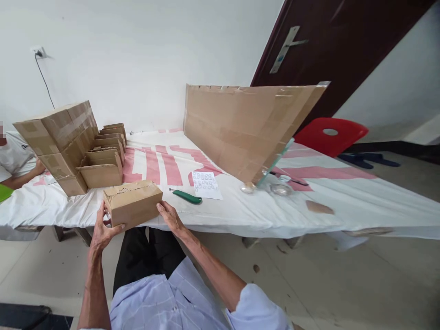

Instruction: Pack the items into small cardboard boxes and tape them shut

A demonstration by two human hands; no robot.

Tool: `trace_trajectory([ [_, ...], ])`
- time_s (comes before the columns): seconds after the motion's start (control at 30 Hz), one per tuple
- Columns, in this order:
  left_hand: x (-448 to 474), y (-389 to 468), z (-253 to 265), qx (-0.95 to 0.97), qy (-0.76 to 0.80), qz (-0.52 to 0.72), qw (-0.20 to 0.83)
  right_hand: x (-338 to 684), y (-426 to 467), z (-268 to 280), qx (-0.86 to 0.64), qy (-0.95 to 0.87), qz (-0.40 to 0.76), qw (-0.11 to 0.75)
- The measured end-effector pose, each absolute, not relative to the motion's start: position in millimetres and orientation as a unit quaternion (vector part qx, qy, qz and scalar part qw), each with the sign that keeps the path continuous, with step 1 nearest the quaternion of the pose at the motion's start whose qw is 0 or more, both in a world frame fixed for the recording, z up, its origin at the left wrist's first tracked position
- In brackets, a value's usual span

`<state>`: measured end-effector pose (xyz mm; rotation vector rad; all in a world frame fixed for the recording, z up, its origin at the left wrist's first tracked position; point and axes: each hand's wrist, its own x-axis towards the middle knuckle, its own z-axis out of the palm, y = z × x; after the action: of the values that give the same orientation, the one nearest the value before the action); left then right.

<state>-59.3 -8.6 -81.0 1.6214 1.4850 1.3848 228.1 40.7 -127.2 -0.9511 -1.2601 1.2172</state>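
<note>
White wall (137,59) behind cloth-covered table (237,213). Cardboard box (135,206) at near edge, left of green knife (187,196). Left hand (101,232) clamped on box's left end, right hand (171,219) holding its right end.

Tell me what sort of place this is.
Probably a makeshift indoor workroom: a cloth-covered table bears stacked cardboard boxes and a green utility knife.
</note>
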Motion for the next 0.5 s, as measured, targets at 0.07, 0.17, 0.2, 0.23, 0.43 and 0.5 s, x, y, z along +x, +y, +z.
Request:
trace_trajectory([
  [0.07, -59, -8, -82, 0.616, 0.553, 0.493, 0.267, 230, 42, -131, -0.413, -0.53, 0.514, 0.534],
  [0.17, -55, -9, -77, 0.647, 0.542, 0.471, 0.256, 235, 44, -134, -0.422, -0.519, 0.524, 0.527],
  [0.2, -53, -9, -75, 0.659, 0.537, 0.465, 0.248, 236, 44, -134, -0.424, -0.511, 0.53, 0.527],
  [0.23, -51, -10, -73, 0.67, 0.532, 0.459, 0.238, 237, 45, -135, -0.423, -0.503, 0.538, 0.528],
  [0.43, -37, -11, -66, 0.68, 0.537, 0.46, 0.195, 237, 48, -140, -0.415, -0.446, 0.575, 0.546],
  [0.5, -32, -12, -65, 0.673, 0.54, 0.468, 0.189, 238, 49, -143, -0.436, -0.437, 0.566, 0.547],
])
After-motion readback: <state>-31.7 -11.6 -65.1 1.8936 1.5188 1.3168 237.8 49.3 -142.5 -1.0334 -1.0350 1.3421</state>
